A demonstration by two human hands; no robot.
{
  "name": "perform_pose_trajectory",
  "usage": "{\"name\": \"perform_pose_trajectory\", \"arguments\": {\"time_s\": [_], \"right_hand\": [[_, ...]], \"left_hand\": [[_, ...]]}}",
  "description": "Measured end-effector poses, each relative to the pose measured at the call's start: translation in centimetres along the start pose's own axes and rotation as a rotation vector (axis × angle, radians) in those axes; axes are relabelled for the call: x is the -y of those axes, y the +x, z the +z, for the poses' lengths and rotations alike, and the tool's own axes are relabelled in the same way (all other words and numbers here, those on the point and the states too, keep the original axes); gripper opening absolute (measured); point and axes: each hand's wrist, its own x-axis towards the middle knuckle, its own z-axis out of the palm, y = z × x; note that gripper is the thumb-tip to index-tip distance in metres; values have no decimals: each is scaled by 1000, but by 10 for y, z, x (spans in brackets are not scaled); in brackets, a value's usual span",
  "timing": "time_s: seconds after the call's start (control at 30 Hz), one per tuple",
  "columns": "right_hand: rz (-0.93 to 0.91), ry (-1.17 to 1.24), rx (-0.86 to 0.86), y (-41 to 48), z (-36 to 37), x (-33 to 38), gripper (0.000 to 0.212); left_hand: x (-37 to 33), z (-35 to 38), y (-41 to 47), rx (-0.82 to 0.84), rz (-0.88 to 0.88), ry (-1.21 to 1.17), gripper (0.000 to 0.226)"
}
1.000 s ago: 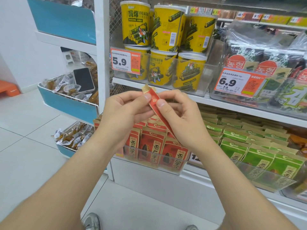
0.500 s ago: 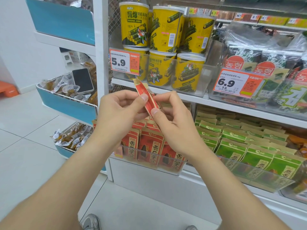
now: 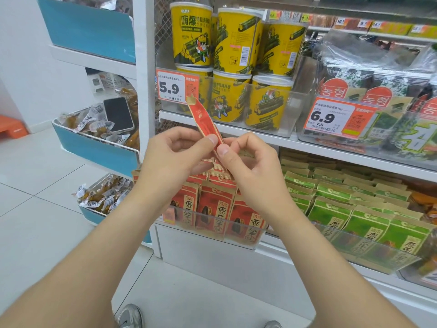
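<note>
The fingers (image 3: 209,140) of the left hand (image 3: 175,157) and the right hand (image 3: 255,171) are clamped, thumb against forefinger, on the lower half of a slim red packet (image 3: 204,119); it is held edge-on in the air, tilted up to the left, before the shelf (image 3: 260,136); the step looks like turning or checking the packet before shelving; the next move likely calls for squaring it upright and lowering it into the clear bin (image 3: 256,237) just below, which holds matching red packets (image 3: 212,209); beside it stand green packets (image 3: 369,228); above, yellow tubs (image 3: 234,41) are stacked; a blue basket (image 3: 99,147) holds wrapped snacks (image 3: 89,119) and a phone (image 3: 118,114).
</note>
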Motion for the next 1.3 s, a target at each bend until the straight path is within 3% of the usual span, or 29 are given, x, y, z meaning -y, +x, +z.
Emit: {"name": "perform_pose_trajectory", "arguments": {"time_s": [0.2,0.47,0.63,0.73,0.8,0.93,1.07,1.17,1.23,1.3], "right_hand": [[31,58,-42,2,1,-2,24],[64,66,-74,8,1,-8,27],[-105,-201,-83,7,0,-13,23],[-264,-438,-4,3,-5,-12,17],[-342,-555,70,-2,-5,-10,16],[-408,-755,187,-4,-1,-14,67],[-489,-891,132,1,0,-23,58],[-504,-830,57,3,2,-24,42],[-445,-673,19,4,2,-20,35],[-341,-483,-38,5,1,-17,29]], "left_hand": [[8,-5,1,135,55,256,20],[1,-3,-2,231,29,152,18],[2,-2,-1,238,-81,60,28],[-1,0,-2,213,-171,-119,46],[0,1,-3,185,-140,-58,40],[0,0,-2,121,-165,-43,40],[-5,-3,0,71,-251,-39,36],[-2,-8,4,33,-244,-57,31],[2,-12,8,-16,-187,-28,51],[5,-19,11,17,-49,181,60]]}}
